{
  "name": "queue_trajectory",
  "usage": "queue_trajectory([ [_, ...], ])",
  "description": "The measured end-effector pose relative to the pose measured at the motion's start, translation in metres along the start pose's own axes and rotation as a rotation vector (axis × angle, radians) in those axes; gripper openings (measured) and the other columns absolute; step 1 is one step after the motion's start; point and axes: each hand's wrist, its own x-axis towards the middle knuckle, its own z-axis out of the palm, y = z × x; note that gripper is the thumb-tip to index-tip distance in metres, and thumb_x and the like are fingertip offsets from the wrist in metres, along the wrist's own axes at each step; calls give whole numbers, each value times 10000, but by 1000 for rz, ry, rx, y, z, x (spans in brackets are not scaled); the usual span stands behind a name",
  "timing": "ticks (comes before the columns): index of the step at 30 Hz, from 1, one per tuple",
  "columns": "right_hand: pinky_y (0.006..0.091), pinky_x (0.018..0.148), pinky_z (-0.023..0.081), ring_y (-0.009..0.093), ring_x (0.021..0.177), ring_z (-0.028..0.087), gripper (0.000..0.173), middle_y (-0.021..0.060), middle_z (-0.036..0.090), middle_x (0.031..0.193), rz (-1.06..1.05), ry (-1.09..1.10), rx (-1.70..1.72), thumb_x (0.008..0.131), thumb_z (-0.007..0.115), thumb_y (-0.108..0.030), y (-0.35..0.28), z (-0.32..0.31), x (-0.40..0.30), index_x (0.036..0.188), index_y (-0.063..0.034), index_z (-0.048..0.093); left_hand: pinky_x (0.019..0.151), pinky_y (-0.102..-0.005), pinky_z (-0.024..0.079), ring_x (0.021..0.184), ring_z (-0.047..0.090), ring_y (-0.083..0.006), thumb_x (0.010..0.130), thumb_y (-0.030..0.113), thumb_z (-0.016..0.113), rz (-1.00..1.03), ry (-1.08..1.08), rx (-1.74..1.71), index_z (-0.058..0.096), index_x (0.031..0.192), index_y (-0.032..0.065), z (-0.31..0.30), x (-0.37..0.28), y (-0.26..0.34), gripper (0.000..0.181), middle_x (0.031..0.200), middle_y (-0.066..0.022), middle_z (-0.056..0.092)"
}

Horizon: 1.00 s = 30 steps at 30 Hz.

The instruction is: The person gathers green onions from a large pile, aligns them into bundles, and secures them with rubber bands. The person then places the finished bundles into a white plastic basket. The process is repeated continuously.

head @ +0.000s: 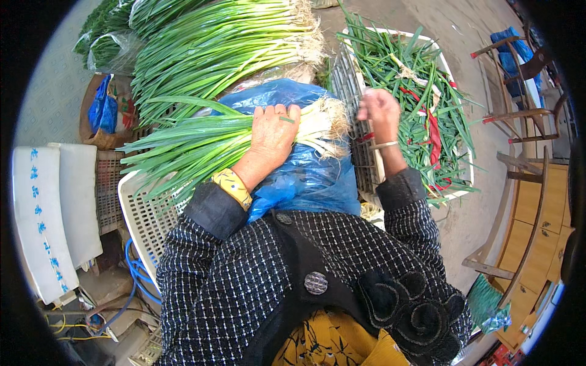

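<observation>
My left hand [274,135] grips a bunch of long green allium stalks [206,130], either green garlic or scallions. Its leaves point left, and the white stems and pale roots [329,120] point right. Beneath the bunch, a blue plastic sheet [311,176] covers my lap. A small piece of green leaf lies on the back of my left hand. My right hand [381,112] is raised near the roots, blurred, with fingers curled beside the basket edge. Whether it holds anything is unclear. A pale band circles that wrist.
At my right, a white plastic basket [461,151] holds loose leaves and red strips [434,137]. A large pile of similar stalks [219,50] lies ahead. Left are a perforated white crate [142,219], foam boxes [41,219] and a blue hose [132,270]. Wooden chairs [526,174] stand far right.
</observation>
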Motion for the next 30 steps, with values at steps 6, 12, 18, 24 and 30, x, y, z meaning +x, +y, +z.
queue_trajectory([
  [6,425,600,495,296,643,638,208,101,638,689,-48,231,-1606,850,679,-286,-38,-112,26,805,-90,624,693,-403,385,807,561,-266,668,48,663,-5,42,41,515,982,91,4,-7,2,350,842,-83,563],
  [12,376,1038,376,285,1218,506,426,167,558,1282,-413,-294,-675,811,690,-185,-48,-27,17,1218,-88,610,700,-408,385,815,556,-265,672,61,666,-5,48,35,530,1006,82,5,-4,5,362,852,-87,559],
  [18,434,920,411,317,1088,535,771,133,543,1191,-566,-711,-1129,657,785,-401,-17,57,-30,1303,-95,496,984,-508,351,1175,483,-338,627,253,794,45,-178,68,327,1426,83,-17,-13,-13,941,1233,-191,510],
  [24,395,826,392,250,989,539,472,69,563,1078,-818,-423,-1278,690,653,-139,-14,52,-70,1156,-107,586,1069,-496,292,1252,439,-348,536,368,860,68,-250,-79,317,1416,47,-33,-32,-41,1083,1314,-218,474],
  [30,408,850,386,249,1049,525,509,79,556,1133,-734,-397,-1300,683,704,-194,-9,51,-78,1172,-126,581,800,-408,401,926,558,-280,571,215,801,161,-195,-34,530,1132,19,-21,-25,-39,653,945,-100,586],
])
